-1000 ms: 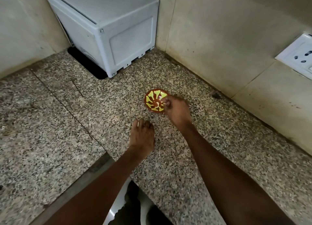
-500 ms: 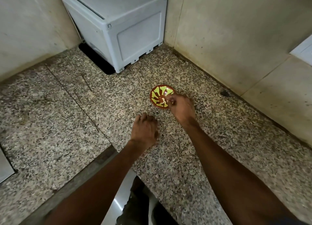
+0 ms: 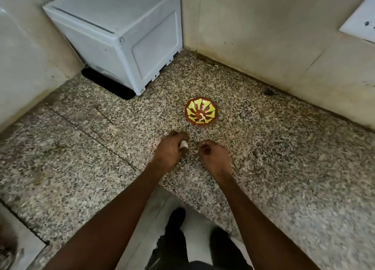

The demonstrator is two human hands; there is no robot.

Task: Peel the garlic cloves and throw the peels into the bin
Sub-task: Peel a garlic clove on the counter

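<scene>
Hands apart, garlic clove (image 3: 183, 144) in left.

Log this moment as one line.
left hand: pinches clove | right hand: curled, empty | bowl: on counter, apart from hands

— Where's the camera sitting?

— On my head, a single wide-angle one, tilted forward and down over the speckled stone counter (image 3: 284, 168).

— How close does it get?

— Near enough that both my forearms run up from the bottom edge, with my left hand (image 3: 170, 151) and right hand (image 3: 213, 156) around the middle. The far corner with the white box (image 3: 121, 38) and the tiled wall (image 3: 274, 36) sits at the top.

— Any second view to compare?

— No, only this one, so nothing overlaps.
</scene>
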